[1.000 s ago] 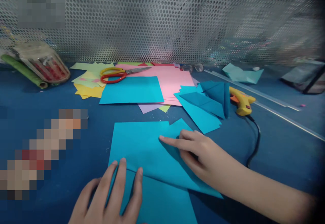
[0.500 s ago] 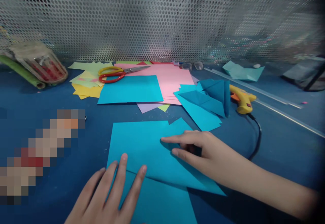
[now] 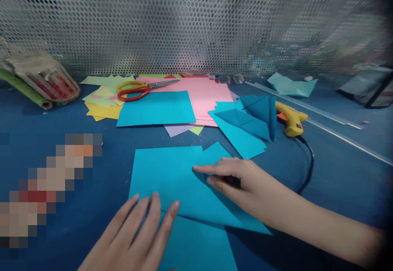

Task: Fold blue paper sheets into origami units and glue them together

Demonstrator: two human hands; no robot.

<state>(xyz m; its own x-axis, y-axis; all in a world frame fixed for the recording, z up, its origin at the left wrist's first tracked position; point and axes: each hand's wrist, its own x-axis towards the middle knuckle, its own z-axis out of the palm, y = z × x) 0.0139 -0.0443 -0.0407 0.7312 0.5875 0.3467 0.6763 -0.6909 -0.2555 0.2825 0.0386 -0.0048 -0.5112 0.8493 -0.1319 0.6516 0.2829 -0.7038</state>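
Note:
Bright blue paper [image 3: 167,172] lies before me, with a slanted folded or overlapping part at its right. Below it, a further stretch of blue paper [image 3: 199,244] reaches past the bottom of the view. My left hand [image 3: 135,226] rests flat on the lower left of the paper, fingers stretched out and holding nothing. My right hand [image 3: 233,177] lies on the right part, its index finger extended onto the sheet, its thumb apart and the other fingers curled under. Whether anything is beneath the curled fingers is hidden.
Behind are scissors [image 3: 133,91], another blue sheet [image 3: 156,109], pink paper [image 3: 211,95] and blue folded pieces [image 3: 245,119]. A yellow glue gun [image 3: 293,121] with a black cord stands right, near clear sticks [image 3: 346,139]. A jar [image 3: 46,76] stands far left; a pixelated patch covers the left.
My left hand's fingers have drawn slightly closer together and shifted a little to the right on the paper. The right hand keeps its place on the sheet; the view has shifted slightly.

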